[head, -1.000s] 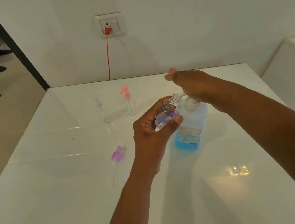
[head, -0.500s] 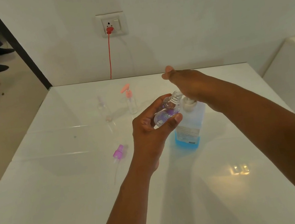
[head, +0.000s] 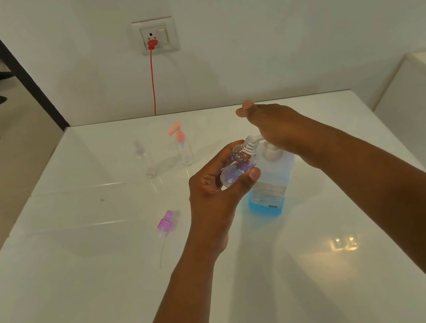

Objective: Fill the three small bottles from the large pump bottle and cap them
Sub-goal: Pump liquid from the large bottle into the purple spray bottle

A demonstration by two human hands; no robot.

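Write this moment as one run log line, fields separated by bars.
step: filling | left hand grips small bottle, tilted at spout | right hand presses on pump bottle | purple cap off, on table

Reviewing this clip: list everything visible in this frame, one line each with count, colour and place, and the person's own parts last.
large pump bottle: 1, clear with blue liquid, table centre, under the right hand
small bottle: 1, clear with purple pattern, uncapped, tilted, neck at the pump spout
purple spray cap: 1, lying on the table left of the left hand, tube attached
pink-pump bottle: 1, clear, upright, far side of table
clear bottle: 1, upright, left of the pink-pump one
table: 1, white, glossy
wall socket: 1, white, red plug and cable
left hand: grips the small bottle
right hand: presses on the pump head
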